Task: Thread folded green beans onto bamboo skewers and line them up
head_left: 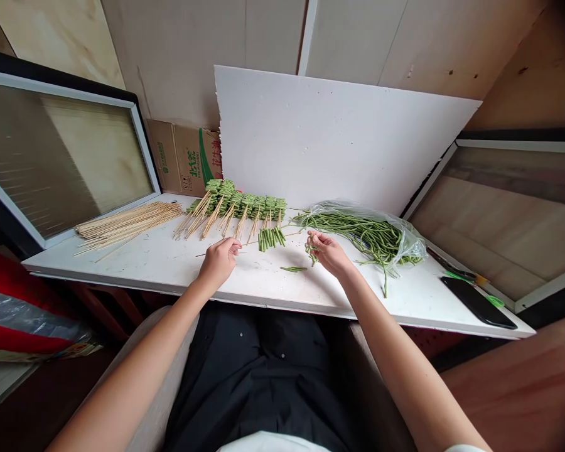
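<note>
A: Skewer (pixel 200 255)?
B: Thin, pale bamboo, nearly level just over the worktop (pixel 160 263), pinched in the left grip (pixel 219 260), one end poking out to the left.
A: And the bean pieces (pixel 312 252)?
B: Short, green, a small loose bunch hanging down from the right grip (pixel 327 252), close above the worktop, dark against its white surface, well right of the skewer.

On the table (pixel 160 263), bare skewers (pixel 127 225) lie at the left. Filled skewers (pixel 235 210) lie in the middle, cut bean pieces (pixel 272 238) just before them. The bag of long beans (pixel 371 235) lies at the right, the phone (pixel 478 302) further right. A board (pixel 339 138) stands behind.
</note>
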The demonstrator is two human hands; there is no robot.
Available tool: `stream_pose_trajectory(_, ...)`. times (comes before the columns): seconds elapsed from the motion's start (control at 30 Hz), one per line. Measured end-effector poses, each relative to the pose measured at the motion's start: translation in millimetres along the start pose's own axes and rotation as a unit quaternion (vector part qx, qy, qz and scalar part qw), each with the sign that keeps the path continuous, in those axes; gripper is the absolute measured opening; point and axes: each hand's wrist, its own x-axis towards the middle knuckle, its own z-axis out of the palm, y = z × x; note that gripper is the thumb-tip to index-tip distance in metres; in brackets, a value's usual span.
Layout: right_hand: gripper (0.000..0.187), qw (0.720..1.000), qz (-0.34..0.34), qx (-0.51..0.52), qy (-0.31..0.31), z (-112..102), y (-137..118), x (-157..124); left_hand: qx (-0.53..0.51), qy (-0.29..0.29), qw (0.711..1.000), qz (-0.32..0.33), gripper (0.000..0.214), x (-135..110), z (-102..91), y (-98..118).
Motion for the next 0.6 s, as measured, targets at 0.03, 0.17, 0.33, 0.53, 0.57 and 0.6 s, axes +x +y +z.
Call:
stream_pose_trajectory(0.03, 0.048, 0.999, 0.006, 0.045, -0.011, 1, -3, -6, 0.000, -0.001, 1.000, 0.000, 0.031, 0, -0.1, 0)
stream_pose_trajectory(0.17, 0.042, 0.992, 0.017, 0.120, -0.029, 6, -11, -23, 0.002, -0.012, 1.000, -0.003, 0.026, -1, 1.3, 3)
stream_pose_trajectory(0.33, 0.041, 0.995, 0.000, 0.099, -0.030, 11, -17, -31, -0.006, -0.012, 1.000, 0.008, 0.026, -3, 3.1, 4)
stream_pose_trajectory(0.53, 0.054, 0.997, 0.002, 0.073, -0.011, 18, -23, -38, -0.009, 0.000, 1.000, 0.022, 0.029, -2, 0.0, 11)
stream_pose_trajectory(0.57, 0.051, 0.996, 0.003, 0.090, -0.009, 19, -23, -38, -0.011, 0.002, 1.000, 0.026, 0.030, -2, -0.7, 12)
stream_pose_trajectory(0.6, 0.048, 0.994, 0.005, 0.108, -0.005, 20, -23, -39, -0.012, 0.004, 0.999, 0.030, 0.031, -2, -1.2, 14)
